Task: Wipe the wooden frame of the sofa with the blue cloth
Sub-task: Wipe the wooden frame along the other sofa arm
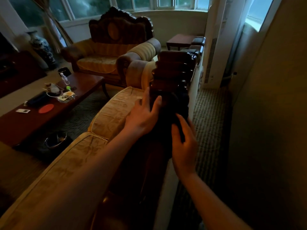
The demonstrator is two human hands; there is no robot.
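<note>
The sofa's dark carved wooden frame (172, 70) runs along the top of the backrest, from the lower middle up to the centre. A dark cloth (172, 110), nearly black in this dim light, is draped over the frame between my hands. My left hand (144, 115) lies on the cloth's left side, fingers spread and thumb pressing on the fabric. My right hand (182, 143) grips the cloth's near right edge. Cream sofa cushions (114, 112) sit to the left of the frame.
A dark coffee table (49, 103) with a bottle, an ashtray and small clutter stands left. An armchair (113, 52) with a carved back is ahead. A white standing unit (214, 47) and a wall close off the narrow carpeted strip on the right.
</note>
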